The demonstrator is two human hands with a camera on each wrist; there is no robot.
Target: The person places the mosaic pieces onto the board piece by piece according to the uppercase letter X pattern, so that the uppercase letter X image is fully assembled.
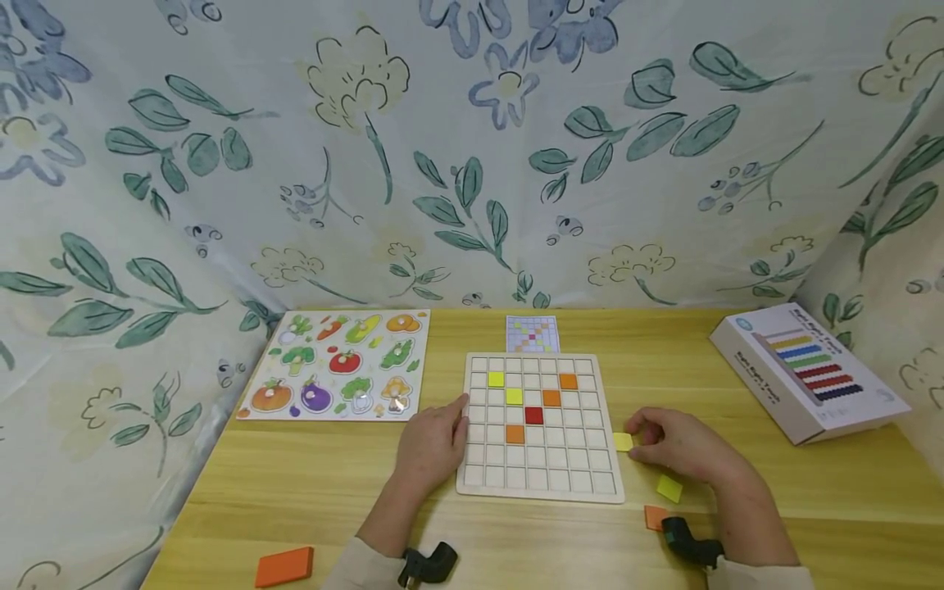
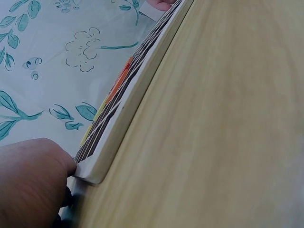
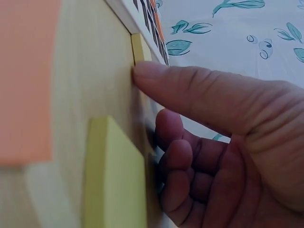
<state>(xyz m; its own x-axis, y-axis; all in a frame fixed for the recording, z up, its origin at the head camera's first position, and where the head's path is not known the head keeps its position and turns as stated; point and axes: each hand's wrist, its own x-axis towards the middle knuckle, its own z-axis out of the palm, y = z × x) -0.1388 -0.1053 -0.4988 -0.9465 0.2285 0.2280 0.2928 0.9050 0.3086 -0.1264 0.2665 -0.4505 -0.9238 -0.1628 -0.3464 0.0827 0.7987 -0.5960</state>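
A wooden grid board (image 1: 487, 479) lies flat on the table, with several yellow and orange tiles and one red tile (image 1: 534, 415) in its cells. My left hand (image 1: 431, 442) touches the board's left edge with index finger and thumb; in the left wrist view that hand (image 2: 35, 178) is at the board's corner. Just off the board's right edge, my right hand (image 1: 682, 442) pinches a pale yellow tile (image 1: 623, 442) at the table surface. The right wrist view shows the thumb against this tile (image 3: 138, 47); the index finger's contact is hidden there.
Near my right wrist lie a yellow-green tile (image 1: 669, 489) and an orange tile (image 1: 653, 517). A patterned card (image 1: 533, 333) sits behind the board. A vegetable puzzle board (image 1: 247, 401) is at left, an orange block (image 1: 284, 567) at front left, a white box (image 1: 811, 373) at right.
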